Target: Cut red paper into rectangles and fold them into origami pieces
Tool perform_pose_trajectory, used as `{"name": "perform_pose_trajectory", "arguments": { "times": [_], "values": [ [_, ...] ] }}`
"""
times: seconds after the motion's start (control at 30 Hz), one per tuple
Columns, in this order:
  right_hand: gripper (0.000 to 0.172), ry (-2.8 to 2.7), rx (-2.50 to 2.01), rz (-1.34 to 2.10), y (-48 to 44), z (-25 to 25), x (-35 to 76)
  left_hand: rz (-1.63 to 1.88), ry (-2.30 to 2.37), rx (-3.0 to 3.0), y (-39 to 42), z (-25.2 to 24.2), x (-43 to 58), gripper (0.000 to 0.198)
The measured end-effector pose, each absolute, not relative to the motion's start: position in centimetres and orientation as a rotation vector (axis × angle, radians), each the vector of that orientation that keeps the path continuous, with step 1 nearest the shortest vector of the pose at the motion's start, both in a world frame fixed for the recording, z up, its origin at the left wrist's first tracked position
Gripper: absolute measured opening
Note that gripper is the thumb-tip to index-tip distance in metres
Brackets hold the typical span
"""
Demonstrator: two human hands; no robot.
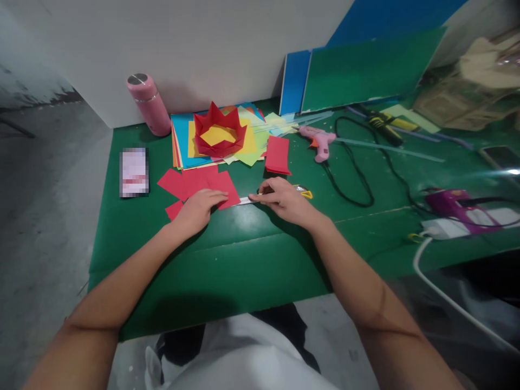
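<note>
My left hand (199,208) lies flat, fingers together, on a red paper sheet (195,183) on the green table (244,254). My right hand (282,199) pinches the end of a thin white ruler-like strip (245,200) that runs along the red sheet's lower edge. Yellow-handled scissors (304,191) lie just behind the right hand. Small red scraps (174,209) sit left of my left hand. A folded red paper crown (219,131) rests on a stack of coloured paper (182,138) farther back.
A pink bottle (149,104) stands at the back left, a phone (134,171) lies left. A folded red piece (278,155), pink glue gun (319,142) with black cord, purple glue gun (455,206) on a white power strip, and blue and green boards (365,70) occupy the right.
</note>
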State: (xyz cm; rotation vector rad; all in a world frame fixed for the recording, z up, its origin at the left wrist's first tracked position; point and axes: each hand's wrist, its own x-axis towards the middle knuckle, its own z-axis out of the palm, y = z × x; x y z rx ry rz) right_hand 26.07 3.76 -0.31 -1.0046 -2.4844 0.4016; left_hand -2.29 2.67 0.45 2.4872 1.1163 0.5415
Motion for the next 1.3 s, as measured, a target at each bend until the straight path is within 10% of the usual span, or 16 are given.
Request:
{"name": "perform_pose_trajectory", "arguments": {
  "times": [1.3],
  "values": [
    [0.035,-2.503,-0.945,0.373,3.2,-0.2,24.4,0.456,1.161,2.467,3.6,1.2,-2.4,0.047]
  ]
}}
